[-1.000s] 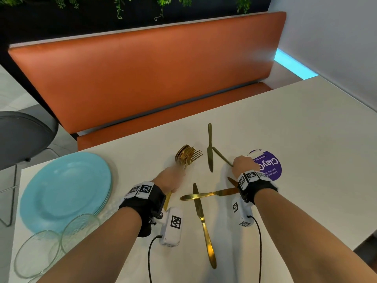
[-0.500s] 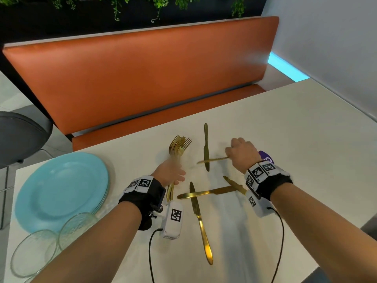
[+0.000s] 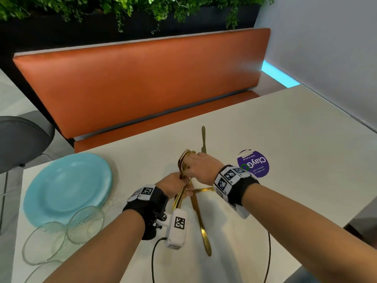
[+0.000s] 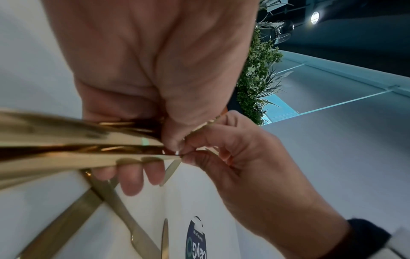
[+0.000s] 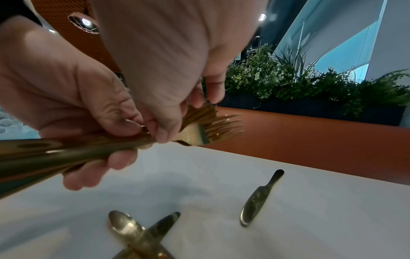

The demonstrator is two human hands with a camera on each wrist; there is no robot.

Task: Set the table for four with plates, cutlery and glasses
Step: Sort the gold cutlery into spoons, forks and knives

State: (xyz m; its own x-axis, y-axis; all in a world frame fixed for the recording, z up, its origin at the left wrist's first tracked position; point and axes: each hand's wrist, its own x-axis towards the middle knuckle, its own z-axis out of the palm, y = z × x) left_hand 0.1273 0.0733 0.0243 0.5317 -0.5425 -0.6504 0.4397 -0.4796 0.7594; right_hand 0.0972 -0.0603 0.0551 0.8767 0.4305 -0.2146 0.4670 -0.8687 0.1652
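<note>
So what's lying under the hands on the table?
Two crossed gold knives lie on the white table beneath the left hand and right hand; where they cross is partly covered.

Orange bench (image 3: 142, 82); purple sticker (image 3: 256, 165); plants (image 3: 122, 9)

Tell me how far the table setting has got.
Early stage: no place is laid. The stack of turquoise plates and clear glass tumblers sit grouped at the white table's left end. The left hand grips a bundle of gold forks; the right hand pinches one. Gold knives lie loose.
</note>
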